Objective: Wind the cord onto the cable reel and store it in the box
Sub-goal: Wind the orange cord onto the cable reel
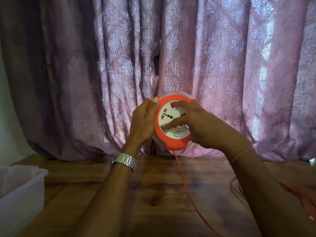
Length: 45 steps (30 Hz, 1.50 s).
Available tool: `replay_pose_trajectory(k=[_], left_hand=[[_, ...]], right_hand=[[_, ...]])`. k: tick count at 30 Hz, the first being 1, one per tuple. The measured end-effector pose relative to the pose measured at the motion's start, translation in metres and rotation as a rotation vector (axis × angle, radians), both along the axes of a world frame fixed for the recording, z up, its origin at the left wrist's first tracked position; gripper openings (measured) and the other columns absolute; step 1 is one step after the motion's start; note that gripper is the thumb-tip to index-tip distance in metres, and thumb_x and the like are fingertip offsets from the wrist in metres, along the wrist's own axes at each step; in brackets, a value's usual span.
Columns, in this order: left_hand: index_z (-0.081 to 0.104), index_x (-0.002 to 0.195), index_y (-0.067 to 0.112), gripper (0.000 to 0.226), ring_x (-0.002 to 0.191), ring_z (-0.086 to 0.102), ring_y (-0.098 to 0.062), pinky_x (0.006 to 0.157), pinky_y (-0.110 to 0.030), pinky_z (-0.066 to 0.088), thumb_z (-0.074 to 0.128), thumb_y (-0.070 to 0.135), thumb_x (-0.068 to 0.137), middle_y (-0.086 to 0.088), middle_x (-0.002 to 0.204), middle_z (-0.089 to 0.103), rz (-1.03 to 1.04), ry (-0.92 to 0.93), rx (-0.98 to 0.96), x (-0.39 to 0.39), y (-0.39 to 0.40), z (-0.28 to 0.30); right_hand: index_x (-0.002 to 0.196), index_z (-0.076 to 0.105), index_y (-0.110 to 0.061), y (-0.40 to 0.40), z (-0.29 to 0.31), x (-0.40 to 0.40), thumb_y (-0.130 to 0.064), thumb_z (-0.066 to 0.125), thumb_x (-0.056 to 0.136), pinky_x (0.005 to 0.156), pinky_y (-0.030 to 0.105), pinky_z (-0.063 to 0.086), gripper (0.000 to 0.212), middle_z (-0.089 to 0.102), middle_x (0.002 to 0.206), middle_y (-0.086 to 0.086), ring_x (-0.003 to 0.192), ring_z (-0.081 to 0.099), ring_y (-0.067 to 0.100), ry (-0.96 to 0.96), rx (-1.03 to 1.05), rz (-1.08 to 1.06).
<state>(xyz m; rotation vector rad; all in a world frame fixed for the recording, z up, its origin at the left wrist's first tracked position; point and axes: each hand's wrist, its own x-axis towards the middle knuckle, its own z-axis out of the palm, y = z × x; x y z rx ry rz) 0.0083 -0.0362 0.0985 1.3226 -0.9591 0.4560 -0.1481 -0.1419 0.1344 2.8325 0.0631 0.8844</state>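
Gripping cable reel (pixel 172 122), cord (pixel 183 182) dangling

A single head-worn wide-angle view is provided, directed forward and slightly downward across the surface (pixel 153 194) toward the curtain (pixel 102 65); both forearms are seen at close range.

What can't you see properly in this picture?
- Head view: the cord runs off the bottom edge; its loose pile is cut by the right edge.
- The box is cut by the left edge, its inside hazy.
- The right hand covers part of the reel face.
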Motion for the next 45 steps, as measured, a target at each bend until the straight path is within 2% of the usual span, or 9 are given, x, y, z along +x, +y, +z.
replay_pose_trajectory(k=[8,12,16,22,27,30,34,38,45], left_hand=[[0.055,0.084,0.004,0.056,0.073,0.061,-0.027,0.073,-0.051,0.050,0.047,0.057,0.100,-0.019,0.081,0.067,0.015,-0.025,0.016,0.002,0.000,-0.001],[0.055,0.080,0.009,0.052,0.069,0.055,-0.019,0.070,-0.045,0.048,0.047,0.057,0.101,0.000,0.069,0.061,0.007,-0.015,0.010,0.006,-0.001,-0.001],[0.053,0.076,0.013,0.052,0.065,0.051,-0.017,0.066,-0.038,0.042,0.048,0.061,0.097,0.007,0.064,0.057,-0.011,0.003,0.003,0.009,-0.002,-0.003],[0.055,0.074,0.022,0.040,0.061,0.053,-0.006,0.061,-0.028,0.042,0.048,0.053,0.099,0.013,0.062,0.061,-0.014,0.032,0.003,0.005,-0.001,0.000],[0.055,0.076,0.017,0.047,0.070,0.059,-0.019,0.067,-0.042,0.048,0.047,0.058,0.098,-0.003,0.073,0.066,-0.004,0.010,0.017,0.007,0.000,-0.002],[0.057,0.080,0.010,0.053,0.071,0.060,-0.020,0.067,-0.042,0.048,0.046,0.059,0.098,-0.006,0.074,0.067,-0.001,0.016,0.010,0.008,-0.001,-0.002],[0.057,0.082,0.008,0.056,0.069,0.059,-0.022,0.067,-0.046,0.049,0.046,0.060,0.098,-0.007,0.073,0.066,0.025,-0.007,0.016,0.006,-0.001,-0.002],[0.058,0.085,0.004,0.063,0.070,0.060,-0.025,0.070,-0.053,0.051,0.046,0.065,0.094,-0.018,0.079,0.068,0.023,-0.015,0.008,0.005,-0.003,-0.003],[0.058,0.084,0.006,0.061,0.072,0.063,-0.022,0.071,-0.049,0.052,0.046,0.065,0.094,-0.007,0.076,0.068,0.044,-0.027,0.020,0.005,-0.003,-0.003]], right_hand=[[0.112,0.058,-0.059,0.011,-0.002,-0.004,-0.016,0.064,0.079,0.077,0.036,0.047,0.054,0.044,0.122,-0.001,0.118,0.042,0.021,-0.109,-0.065,-0.089],[0.122,0.046,-0.063,0.011,-0.005,-0.005,-0.046,0.066,0.071,0.071,0.035,0.045,0.057,0.058,0.110,-0.003,0.102,0.057,0.022,-0.231,-0.044,-0.159],[0.118,0.055,-0.055,0.012,-0.006,0.000,-0.077,0.065,0.059,0.067,0.031,0.043,0.064,0.072,0.097,-0.008,0.093,0.063,0.023,-0.405,0.059,-0.189],[0.115,0.061,-0.049,0.012,-0.007,0.002,-0.088,0.053,0.057,0.060,0.029,0.036,0.071,0.074,0.091,0.001,0.081,0.065,0.026,-0.485,0.013,-0.238],[0.087,0.074,-0.037,0.015,0.001,-0.006,-0.072,0.071,0.058,0.055,0.024,0.035,0.046,0.072,0.071,-0.003,0.067,0.066,0.022,-0.604,-0.004,-0.234],[0.092,0.073,-0.037,0.008,0.007,-0.010,-0.039,0.073,0.076,0.066,0.032,0.046,0.016,0.069,0.099,-0.009,0.091,0.058,0.018,-0.359,-0.019,-0.088],[0.101,0.070,-0.044,0.007,0.006,-0.006,0.004,0.062,0.075,0.090,0.045,0.048,0.055,0.051,0.137,-0.004,0.120,0.044,0.022,-0.074,0.011,-0.010],[0.103,0.069,-0.048,0.012,0.004,-0.005,0.004,0.067,0.073,0.095,0.041,0.044,0.059,0.047,0.141,0.000,0.120,0.041,0.025,-0.047,-0.064,-0.046],[0.114,0.057,-0.059,0.015,0.000,-0.006,-0.015,0.066,0.079,0.082,0.036,0.046,0.057,0.056,0.124,0.001,0.107,0.056,0.027,-0.129,-0.084,-0.093]])
